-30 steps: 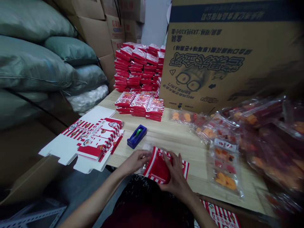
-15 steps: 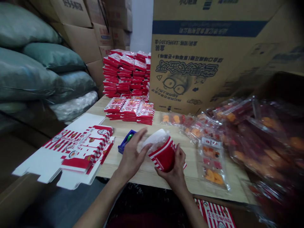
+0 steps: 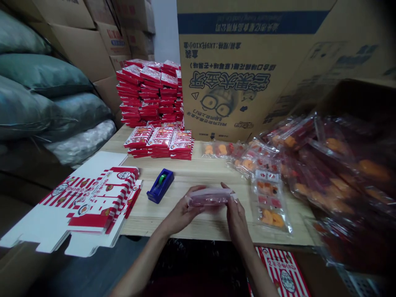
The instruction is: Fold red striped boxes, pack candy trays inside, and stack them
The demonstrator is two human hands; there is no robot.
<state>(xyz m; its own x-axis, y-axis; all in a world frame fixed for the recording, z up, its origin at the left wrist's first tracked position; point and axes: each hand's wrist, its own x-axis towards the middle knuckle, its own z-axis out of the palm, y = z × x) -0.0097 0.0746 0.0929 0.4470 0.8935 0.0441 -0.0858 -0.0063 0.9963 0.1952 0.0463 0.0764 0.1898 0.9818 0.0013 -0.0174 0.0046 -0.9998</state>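
Between my two hands, above the table, is a candy pack (image 3: 212, 197) turned nearly edge-on, with clear shiny plastic and pinkish contents showing. My left hand (image 3: 182, 212) grips its left end, thumb below and fingers behind. At the right end, my right hand (image 3: 236, 216) is closed on the pack beside a small white flap. The pack's underside and far face are hidden. Left of it stands a blue tape dispenser (image 3: 161, 185) with a green roll. Flat red-and-white striped cartons (image 3: 102, 198) lie stacked at the left.
Finished-looking red packs (image 3: 148, 90) are piled at the back, with shorter stacks (image 3: 159, 142) before them. Clear candy trays (image 3: 269, 202) and a heap of bagged candy (image 3: 334, 173) lie to the right. A big cardboard box (image 3: 229, 82) stands behind. Another striped carton (image 3: 284, 272) sits below the table edge.
The pack has turned from showing its red striped side to nearly edge-on. My left hand, fingers spread at the white flap before, now grips the left end. The view has shifted right.
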